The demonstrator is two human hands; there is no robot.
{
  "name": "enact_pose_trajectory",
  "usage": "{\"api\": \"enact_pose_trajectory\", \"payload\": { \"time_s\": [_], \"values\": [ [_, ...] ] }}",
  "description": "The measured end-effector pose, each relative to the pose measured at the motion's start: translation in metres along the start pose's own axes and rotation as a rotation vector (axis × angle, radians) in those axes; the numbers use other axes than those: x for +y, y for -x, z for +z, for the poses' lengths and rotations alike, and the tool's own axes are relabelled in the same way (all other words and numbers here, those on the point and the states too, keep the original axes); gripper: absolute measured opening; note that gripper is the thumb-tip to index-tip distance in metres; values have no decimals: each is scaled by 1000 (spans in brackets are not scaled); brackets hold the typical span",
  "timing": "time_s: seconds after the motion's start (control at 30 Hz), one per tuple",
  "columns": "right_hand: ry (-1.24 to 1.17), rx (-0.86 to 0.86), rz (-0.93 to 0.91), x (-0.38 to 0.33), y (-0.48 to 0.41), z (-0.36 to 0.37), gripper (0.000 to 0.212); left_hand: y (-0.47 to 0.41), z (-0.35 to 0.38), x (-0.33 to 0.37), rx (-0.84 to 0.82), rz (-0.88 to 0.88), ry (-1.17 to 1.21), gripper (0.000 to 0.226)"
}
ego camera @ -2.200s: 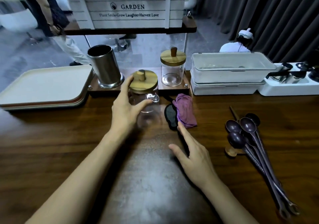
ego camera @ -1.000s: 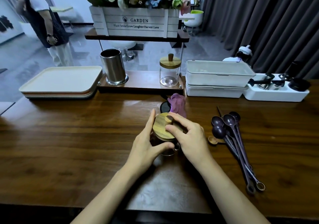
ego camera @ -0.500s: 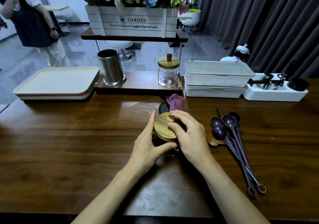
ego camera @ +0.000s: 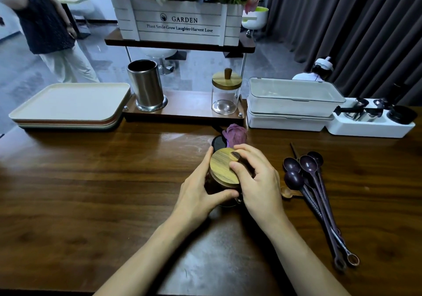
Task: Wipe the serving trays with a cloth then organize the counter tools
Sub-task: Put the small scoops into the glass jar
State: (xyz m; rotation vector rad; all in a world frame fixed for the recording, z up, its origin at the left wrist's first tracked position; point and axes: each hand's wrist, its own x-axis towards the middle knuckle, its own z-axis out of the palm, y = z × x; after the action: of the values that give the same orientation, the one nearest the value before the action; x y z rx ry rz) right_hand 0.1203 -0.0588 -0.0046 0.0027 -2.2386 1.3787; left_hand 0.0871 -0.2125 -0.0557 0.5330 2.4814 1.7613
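A glass jar with a round wooden lid (ego camera: pixel 222 167) stands on the dark wooden counter in front of me. My left hand (ego camera: pixel 197 193) wraps around the jar's glass body from the left. My right hand (ego camera: pixel 258 181) lies over the lid, its fingers curled round the lid's dark knob. A crumpled purple cloth (ego camera: pixel 235 136) lies just behind the jar beside a black object (ego camera: pixel 218 142). Stacked serving trays (ego camera: pixel 68 104) sit at the far left. Several dark purple long-handled spoons (ego camera: pixel 312 188) lie to the right.
A wooden stand (ego camera: pixel 187 106) at the back holds a steel canister (ego camera: pixel 146 85) and a second lidded glass jar (ego camera: pixel 226 92). White lidded containers (ego camera: pixel 290 104) and a white tray of small cups (ego camera: pixel 370 122) stand at the back right. A person stands at the far left.
Since 2.2 s ago my left hand has brought the jar from the stand to the counter middle, and my right hand has come onto its lid. Over the last second the hands barely moved.
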Motion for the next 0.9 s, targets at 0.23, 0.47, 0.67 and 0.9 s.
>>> {"api": "enact_pose_trajectory", "payload": {
  "time_s": [0.23, 0.47, 0.67, 0.9],
  "values": [
    [-41, 35, 22, 3, -1, 4, 23, -6, -3, -1, -17, 6, -34, 121],
    [-77, 151, -108, -24, -53, -26, 22, -9, -6, 4, -32, 64, -60, 117],
    [114, 233, 127, 41, -71, -25, 16, -6, -11, 3, -52, 61, -52, 110],
    [443, 142, 301, 72, -69, -13, 17, -10, -16, -5, -119, 82, -44, 113]
  ]
}}
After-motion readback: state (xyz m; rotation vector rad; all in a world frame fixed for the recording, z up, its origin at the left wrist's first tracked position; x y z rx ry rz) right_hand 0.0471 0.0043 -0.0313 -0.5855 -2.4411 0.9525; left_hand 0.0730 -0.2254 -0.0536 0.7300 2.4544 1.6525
